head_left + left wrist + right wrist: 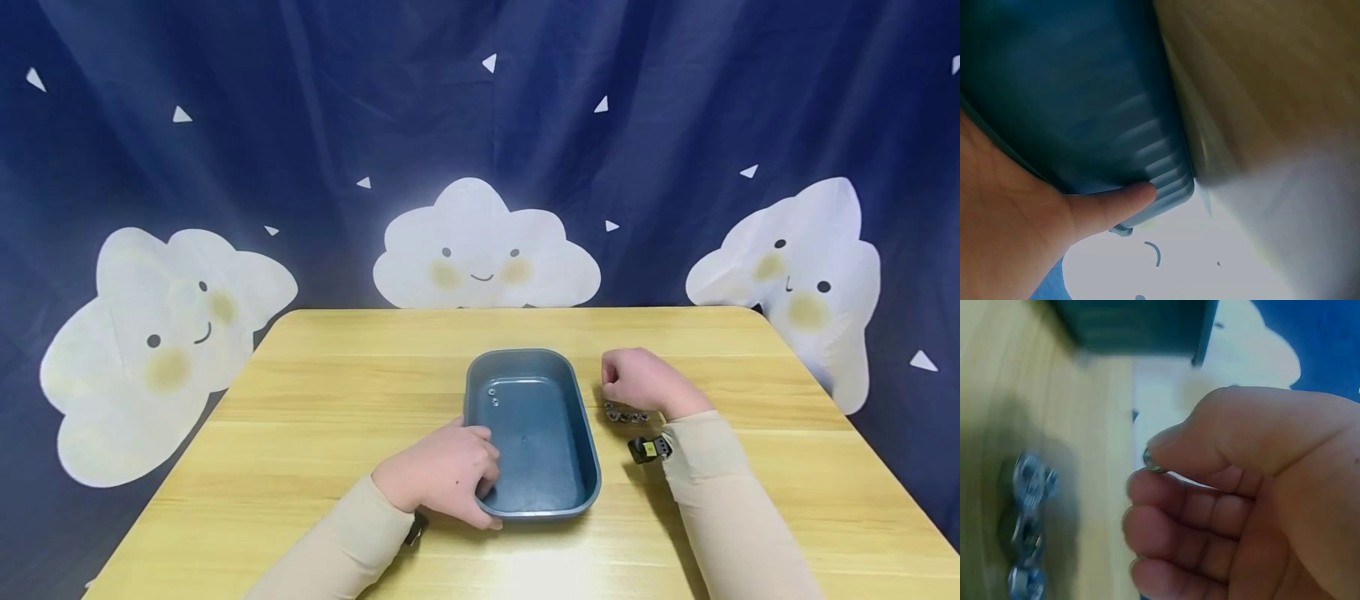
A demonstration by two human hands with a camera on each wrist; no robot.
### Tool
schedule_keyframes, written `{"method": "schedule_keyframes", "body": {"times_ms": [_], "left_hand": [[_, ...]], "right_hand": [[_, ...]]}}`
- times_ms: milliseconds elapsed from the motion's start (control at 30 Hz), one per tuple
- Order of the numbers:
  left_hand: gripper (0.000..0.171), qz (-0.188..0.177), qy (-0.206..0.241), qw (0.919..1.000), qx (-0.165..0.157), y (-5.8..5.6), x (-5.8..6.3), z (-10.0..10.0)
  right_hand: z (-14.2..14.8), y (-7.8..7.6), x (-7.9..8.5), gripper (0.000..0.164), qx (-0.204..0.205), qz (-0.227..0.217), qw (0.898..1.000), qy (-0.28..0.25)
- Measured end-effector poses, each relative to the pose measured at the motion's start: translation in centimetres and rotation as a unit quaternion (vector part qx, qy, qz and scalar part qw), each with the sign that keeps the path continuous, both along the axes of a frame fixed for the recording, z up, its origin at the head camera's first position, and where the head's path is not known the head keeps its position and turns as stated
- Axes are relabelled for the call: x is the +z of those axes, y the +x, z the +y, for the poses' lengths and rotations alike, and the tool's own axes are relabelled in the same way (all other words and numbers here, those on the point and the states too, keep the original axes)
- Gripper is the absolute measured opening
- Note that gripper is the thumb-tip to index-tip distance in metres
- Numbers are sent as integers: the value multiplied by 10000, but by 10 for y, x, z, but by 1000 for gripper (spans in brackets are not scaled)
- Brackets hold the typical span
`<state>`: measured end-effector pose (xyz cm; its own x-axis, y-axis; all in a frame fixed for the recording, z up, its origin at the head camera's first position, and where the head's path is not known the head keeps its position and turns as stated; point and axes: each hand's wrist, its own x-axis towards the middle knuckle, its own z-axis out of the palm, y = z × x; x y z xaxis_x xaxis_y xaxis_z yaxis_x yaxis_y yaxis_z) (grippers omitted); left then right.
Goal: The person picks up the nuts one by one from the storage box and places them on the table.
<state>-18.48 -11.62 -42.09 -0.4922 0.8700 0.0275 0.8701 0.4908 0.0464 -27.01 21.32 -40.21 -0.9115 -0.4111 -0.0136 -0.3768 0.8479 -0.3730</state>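
A dark blue rectangular bin stands on the table. My left hand grips its near left wall, fingers curled over the rim to the inside. In the left wrist view the thumb lies along the ribbed outside wall. Two small metal nuts lie on the bin's floor, towards the far left. My right hand, right of the bin, pinches a small shiny metal nut between thumb and forefinger. Below this hand, several more nuts lie in a short row on the wood.
The light wooden table has rounded far corners. Behind it hangs a dark blue curtain with white clouds and small triangles. A black wrist camera on the right sleeve sits low, close to the row of nuts.
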Motion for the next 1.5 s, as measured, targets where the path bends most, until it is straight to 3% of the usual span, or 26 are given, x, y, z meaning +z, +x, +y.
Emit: {"method": "schedule_keyframes", "body": {"times_ms": [533,1033,1233,1500], "left_hand": [[48,14,-55,10000,40,0,-1,-1],[49,-5,-55,10000,11,0,-1,-1],[48,-42,-56,10000,27,1,0,0],[49,40,-39,10000,-9,-1,-2,0]], "right_hand": [[15,-6,-20,13,-175,-745,9970,111],[18,-2,-17,16,-105,-1037,9945,85],[18,-1,-13,15,-25,-886,9960,141],[10,0,3,11,-9,-343,9993,149]]}}
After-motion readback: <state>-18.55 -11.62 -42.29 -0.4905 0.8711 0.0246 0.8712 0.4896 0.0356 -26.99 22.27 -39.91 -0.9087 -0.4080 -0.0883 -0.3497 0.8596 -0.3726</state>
